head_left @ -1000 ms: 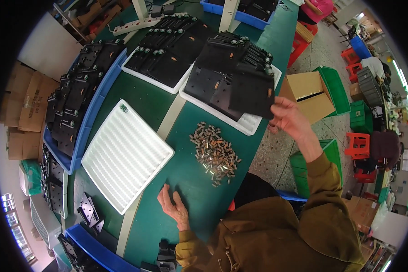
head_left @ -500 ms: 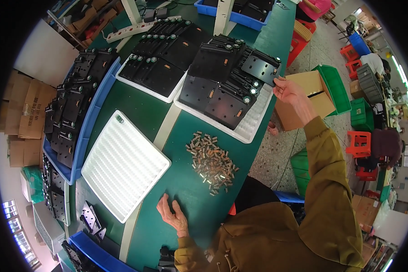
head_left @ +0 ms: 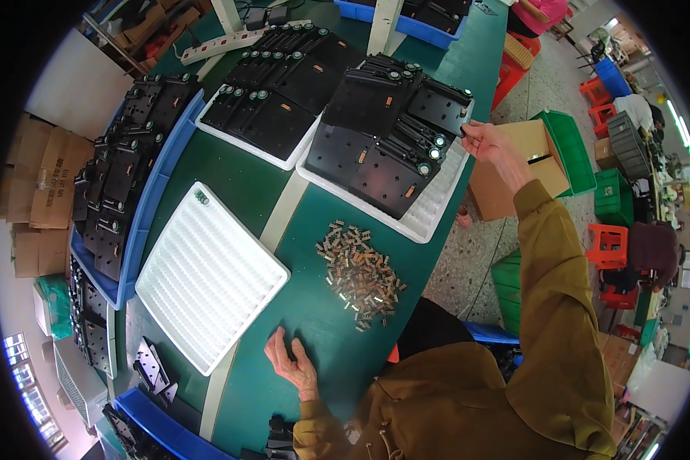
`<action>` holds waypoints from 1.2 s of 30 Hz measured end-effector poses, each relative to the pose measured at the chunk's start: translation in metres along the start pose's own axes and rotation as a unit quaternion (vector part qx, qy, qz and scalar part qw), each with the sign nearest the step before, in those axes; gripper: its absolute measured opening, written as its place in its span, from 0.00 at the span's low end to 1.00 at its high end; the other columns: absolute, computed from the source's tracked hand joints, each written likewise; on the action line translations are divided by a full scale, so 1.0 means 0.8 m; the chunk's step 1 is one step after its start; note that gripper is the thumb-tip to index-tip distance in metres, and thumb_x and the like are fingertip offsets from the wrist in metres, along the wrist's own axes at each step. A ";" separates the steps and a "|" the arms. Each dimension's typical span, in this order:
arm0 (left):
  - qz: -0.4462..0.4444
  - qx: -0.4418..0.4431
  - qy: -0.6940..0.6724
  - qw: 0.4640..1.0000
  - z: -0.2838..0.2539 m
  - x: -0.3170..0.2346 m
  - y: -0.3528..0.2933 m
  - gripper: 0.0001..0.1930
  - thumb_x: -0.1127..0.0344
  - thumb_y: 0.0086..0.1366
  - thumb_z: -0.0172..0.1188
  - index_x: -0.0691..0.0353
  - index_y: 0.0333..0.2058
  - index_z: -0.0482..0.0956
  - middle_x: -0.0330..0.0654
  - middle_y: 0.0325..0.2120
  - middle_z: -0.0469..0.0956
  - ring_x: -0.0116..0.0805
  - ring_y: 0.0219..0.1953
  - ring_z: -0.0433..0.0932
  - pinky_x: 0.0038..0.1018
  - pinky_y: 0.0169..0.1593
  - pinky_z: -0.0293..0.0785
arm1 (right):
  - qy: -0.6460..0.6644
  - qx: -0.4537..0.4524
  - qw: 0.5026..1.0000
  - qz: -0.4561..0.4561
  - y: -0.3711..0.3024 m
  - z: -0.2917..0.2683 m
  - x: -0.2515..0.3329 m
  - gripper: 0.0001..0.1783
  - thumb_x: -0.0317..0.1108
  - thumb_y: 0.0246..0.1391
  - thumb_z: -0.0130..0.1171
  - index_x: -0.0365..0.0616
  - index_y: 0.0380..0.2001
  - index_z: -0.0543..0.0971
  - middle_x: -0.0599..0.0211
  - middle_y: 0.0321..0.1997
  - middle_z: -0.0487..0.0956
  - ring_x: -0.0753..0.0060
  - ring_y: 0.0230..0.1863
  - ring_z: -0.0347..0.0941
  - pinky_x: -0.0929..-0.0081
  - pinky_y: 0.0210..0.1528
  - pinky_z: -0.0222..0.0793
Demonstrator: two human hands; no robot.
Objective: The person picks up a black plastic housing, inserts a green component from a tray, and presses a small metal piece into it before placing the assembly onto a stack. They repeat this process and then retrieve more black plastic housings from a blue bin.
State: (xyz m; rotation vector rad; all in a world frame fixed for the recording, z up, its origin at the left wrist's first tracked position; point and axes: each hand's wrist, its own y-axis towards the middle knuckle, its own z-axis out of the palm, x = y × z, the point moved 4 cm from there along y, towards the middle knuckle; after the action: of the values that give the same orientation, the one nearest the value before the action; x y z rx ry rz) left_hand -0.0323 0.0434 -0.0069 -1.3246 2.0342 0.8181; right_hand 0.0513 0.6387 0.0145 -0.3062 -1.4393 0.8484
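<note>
green table (head_left: 303, 230) — toward its left edge a blue bin (head_left: 153, 192), then a ridged white tray (head_left: 211, 276); the left hand (head_left: 293, 364), fingers loosely open, near a heap of small metal pieces (head_left: 360, 276); by the right edge a black plate (head_left: 437, 107) over a second white tray (head_left: 441, 192) — its corner pinched by the right hand (head_left: 492, 144).

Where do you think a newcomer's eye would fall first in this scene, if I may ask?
Probably on the bright, ribbed white tray left of centre, standing out against the green table. Next might come the loose pile of small metal parts to its right. Farther up and right, the right hand draws notice at the corner of a black plate.
</note>
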 end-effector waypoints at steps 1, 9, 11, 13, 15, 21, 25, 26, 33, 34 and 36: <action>0.000 0.001 0.001 1.000 0.000 -0.001 0.000 0.16 0.65 0.66 0.57 0.65 0.50 0.76 0.50 0.45 0.76 0.51 0.47 0.72 0.41 0.52 0.69 | 0.000 0.000 1.000 0.002 0.003 -0.002 0.000 0.21 0.22 0.54 0.63 0.51 0.48 0.68 0.72 0.36 0.79 0.74 0.34 0.76 0.70 0.40 0.76; 0.003 0.001 -0.001 1.000 0.001 0.002 -0.002 0.16 0.65 0.66 0.57 0.66 0.50 0.76 0.50 0.44 0.75 0.50 0.47 0.72 0.41 0.52 0.69 | -0.012 0.011 1.000 0.013 0.004 0.002 -0.002 0.23 0.23 0.52 0.65 0.51 0.49 0.69 0.72 0.36 0.79 0.74 0.36 0.77 0.71 0.41 0.76; 0.002 0.002 0.000 1.000 0.000 0.002 -0.002 0.16 0.65 0.66 0.57 0.66 0.50 0.76 0.50 0.44 0.75 0.50 0.47 0.72 0.41 0.52 0.69 | -0.045 -0.008 0.999 -0.011 -0.001 0.001 0.002 0.23 0.22 0.50 0.67 0.48 0.48 0.70 0.70 0.36 0.79 0.74 0.35 0.77 0.71 0.41 0.78; 0.002 0.003 0.003 1.000 -0.001 0.001 -0.001 0.16 0.65 0.66 0.57 0.66 0.50 0.76 0.50 0.44 0.75 0.50 0.47 0.72 0.40 0.52 0.69 | -0.075 -0.026 0.996 -0.039 -0.014 0.012 0.005 0.22 0.20 0.48 0.68 0.44 0.46 0.73 0.69 0.34 0.80 0.73 0.32 0.78 0.71 0.38 0.79; 0.003 0.001 0.000 1.000 -0.002 0.001 -0.001 0.16 0.65 0.66 0.57 0.66 0.50 0.76 0.50 0.44 0.75 0.50 0.47 0.72 0.40 0.52 0.69 | -0.104 -0.043 0.991 -0.068 -0.024 0.020 0.007 0.20 0.18 0.46 0.69 0.40 0.43 0.75 0.68 0.33 0.80 0.72 0.29 0.78 0.71 0.35 0.81; 0.001 0.004 -0.002 1.000 0.004 -0.003 0.000 0.16 0.66 0.66 0.57 0.66 0.50 0.76 0.50 0.44 0.75 0.50 0.47 0.72 0.41 0.52 0.69 | -0.116 -0.065 0.987 -0.087 -0.026 0.017 0.013 0.17 0.20 0.45 0.70 0.40 0.40 0.76 0.66 0.33 0.80 0.71 0.29 0.78 0.70 0.33 0.80; 0.001 -0.002 -0.009 1.000 0.006 -0.004 0.000 0.15 0.68 0.65 0.58 0.66 0.49 0.76 0.50 0.43 0.76 0.50 0.47 0.72 0.40 0.53 0.69 | -0.139 -0.070 0.986 -0.059 -0.017 0.010 0.017 0.18 0.30 0.48 0.71 0.44 0.41 0.76 0.71 0.33 0.79 0.75 0.31 0.76 0.72 0.35 0.78; -0.001 -0.004 -0.008 1.000 0.006 -0.005 0.001 0.15 0.68 0.65 0.58 0.66 0.49 0.76 0.50 0.43 0.76 0.50 0.47 0.72 0.40 0.53 0.69 | -0.152 -0.073 0.985 -0.047 -0.014 0.007 0.017 0.16 0.34 0.49 0.72 0.45 0.39 0.77 0.73 0.31 0.78 0.76 0.29 0.75 0.74 0.33 0.77; -0.011 -0.039 -0.033 0.999 0.000 -0.009 0.008 0.18 0.78 0.55 0.61 0.66 0.47 0.79 0.51 0.43 0.77 0.50 0.46 0.74 0.39 0.53 0.70 | -0.219 -0.027 0.903 -0.368 -0.147 0.059 0.006 0.16 0.36 0.58 0.61 0.41 0.47 0.78 0.75 0.32 0.78 0.86 0.29 0.69 0.86 0.33 0.66; -0.006 -0.033 -0.030 0.999 -0.002 -0.004 0.007 0.19 0.77 0.55 0.62 0.65 0.48 0.78 0.51 0.43 0.77 0.50 0.46 0.74 0.39 0.53 0.70 | -0.254 0.042 0.892 -0.371 -0.177 0.090 -0.017 0.15 0.35 0.59 0.61 0.41 0.47 0.78 0.76 0.31 0.76 0.86 0.29 0.68 0.86 0.33 0.65; -0.015 -0.052 -0.027 0.998 0.002 0.006 0.004 0.20 0.76 0.54 0.63 0.65 0.48 0.78 0.50 0.42 0.77 0.49 0.46 0.73 0.39 0.52 0.69 | -0.259 0.150 0.912 -0.279 -0.239 0.162 -0.082 0.14 0.34 0.59 0.60 0.41 0.47 0.78 0.76 0.30 0.75 0.85 0.28 0.68 0.85 0.33 0.67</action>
State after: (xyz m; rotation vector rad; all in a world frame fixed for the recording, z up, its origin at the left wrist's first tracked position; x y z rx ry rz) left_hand -0.0365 0.0425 -0.0111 -1.3708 1.9498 0.9475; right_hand -0.0027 0.4262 0.1110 0.5891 -1.7268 0.6792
